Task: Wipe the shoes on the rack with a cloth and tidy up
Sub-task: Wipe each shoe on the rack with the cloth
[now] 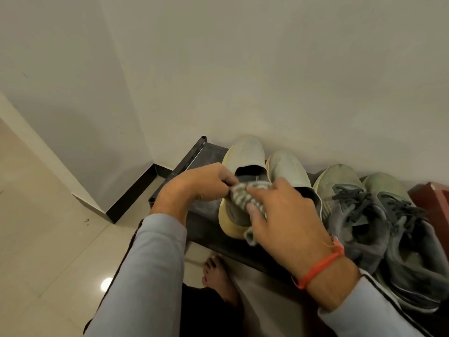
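Note:
A grey-and-white striped cloth [245, 193] is held between both hands just above the leftmost pale slip-on shoe [245, 154]. My left hand [194, 183] pinches the cloth's left end. My right hand [281, 215] grips its right part, and a loose corner hangs below the palm. The shoe stands on the black rack [206, 227], toe toward the wall, with its yellowish heel under the cloth. Its pale partner [286, 166] sits to the right, followed by a pair of grey laced sneakers [359, 215].
The rack stands against a pale wall with a black skirting [136, 190] at the corner. A dark red object [435, 195] sits at the rack's right end. My bare foot [218, 276] is on the tiled floor [48, 239] below the rack's front edge.

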